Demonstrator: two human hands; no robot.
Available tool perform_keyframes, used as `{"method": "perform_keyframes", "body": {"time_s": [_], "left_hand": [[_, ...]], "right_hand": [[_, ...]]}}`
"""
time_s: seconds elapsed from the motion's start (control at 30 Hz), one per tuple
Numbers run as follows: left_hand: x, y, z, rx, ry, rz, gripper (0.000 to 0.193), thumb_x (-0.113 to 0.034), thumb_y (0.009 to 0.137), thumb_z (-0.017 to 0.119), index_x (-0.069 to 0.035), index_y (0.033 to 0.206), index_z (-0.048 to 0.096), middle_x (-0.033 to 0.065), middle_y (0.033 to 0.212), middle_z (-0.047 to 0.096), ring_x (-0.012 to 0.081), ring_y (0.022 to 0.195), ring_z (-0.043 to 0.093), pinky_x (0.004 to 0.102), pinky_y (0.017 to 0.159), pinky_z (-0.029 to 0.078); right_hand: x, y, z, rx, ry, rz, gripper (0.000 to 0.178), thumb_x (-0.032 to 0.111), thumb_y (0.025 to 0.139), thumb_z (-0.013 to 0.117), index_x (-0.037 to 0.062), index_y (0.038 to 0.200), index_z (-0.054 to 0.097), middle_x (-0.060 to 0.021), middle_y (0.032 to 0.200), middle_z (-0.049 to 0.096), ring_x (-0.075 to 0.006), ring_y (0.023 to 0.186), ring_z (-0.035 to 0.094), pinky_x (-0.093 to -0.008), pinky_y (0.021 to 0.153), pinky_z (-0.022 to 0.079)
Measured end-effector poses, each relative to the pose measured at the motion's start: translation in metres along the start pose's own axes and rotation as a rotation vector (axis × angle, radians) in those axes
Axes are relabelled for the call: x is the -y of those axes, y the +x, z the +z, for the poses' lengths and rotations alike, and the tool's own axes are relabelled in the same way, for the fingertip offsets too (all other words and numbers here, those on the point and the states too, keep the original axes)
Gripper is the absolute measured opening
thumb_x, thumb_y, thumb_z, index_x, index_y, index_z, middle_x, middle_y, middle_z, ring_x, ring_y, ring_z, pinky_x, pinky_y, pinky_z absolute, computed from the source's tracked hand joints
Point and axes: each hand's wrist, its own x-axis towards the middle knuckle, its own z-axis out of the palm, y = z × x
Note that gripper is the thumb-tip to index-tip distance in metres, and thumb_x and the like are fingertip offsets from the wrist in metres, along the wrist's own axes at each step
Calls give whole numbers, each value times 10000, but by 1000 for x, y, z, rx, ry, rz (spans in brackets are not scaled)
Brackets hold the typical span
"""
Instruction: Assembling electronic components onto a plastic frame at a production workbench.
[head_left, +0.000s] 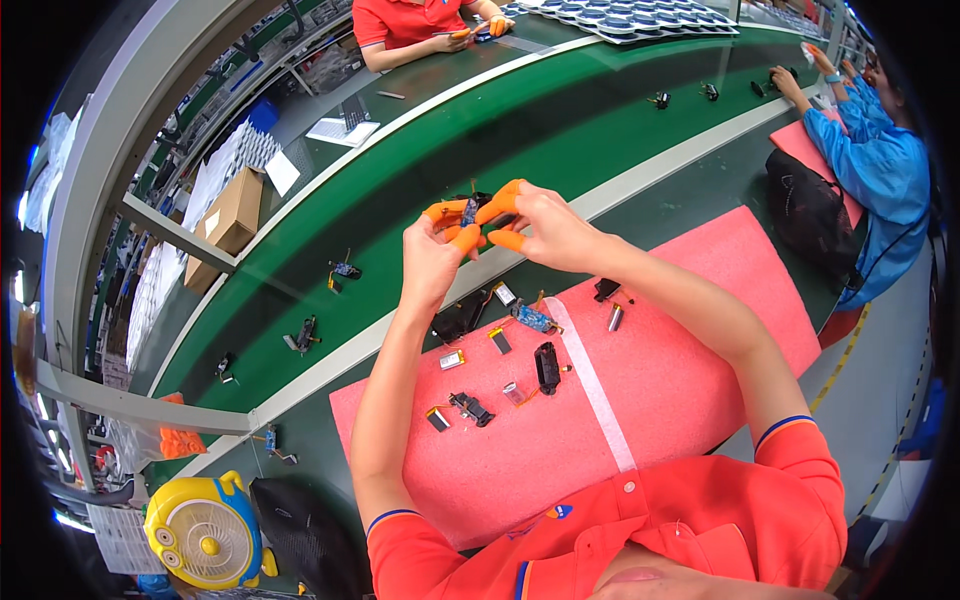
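Note:
Both my hands are raised over the near edge of the green conveyor belt, with orange finger cots on several fingers. Between the fingertips of my left hand (437,250) and my right hand (540,228) is a small blue circuit board (470,212) with a dark part beside it. My fingers cover much of it. Below them, on the pink foam mat (690,370), lie another blue circuit board (535,318), a black housing (547,368), a black part with wires (470,408), and several small silver battery cells, one being a battery cell (453,360).
More small electronic assemblies sit on the green belt (400,195), including one assembly (345,270) at the left. A yellow fan (205,535) and a black bag stand at lower left. Co-workers sit across the belt and at the right. A metal frame (110,150) arches on the left.

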Motion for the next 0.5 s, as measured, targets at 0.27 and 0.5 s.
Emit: {"method": "perform_keyframes", "body": {"time_s": [0.27, 0.5], "left_hand": [[14, -8, 11, -308, 666, 347, 326, 28, 745, 581, 55, 1069, 551, 80, 778, 647, 106, 608, 587, 232, 515, 460], [23, -7, 5, -128, 93, 160, 358, 72, 774, 548, 76, 1132, 528, 146, 936, 629, 158, 732, 631, 264, 652, 530]], "right_hand": [[-7, -11, 8, -74, -524, -426, 294, -9, 653, 623, -55, 943, 608, -139, 916, 551, -269, 828, 580, -329, 710, 496], [-11, -12, 7, -35, -531, -622, 361, 26, 593, 583, -54, 943, 611, -126, 932, 562, -264, 860, 572, -348, 753, 490]]}}
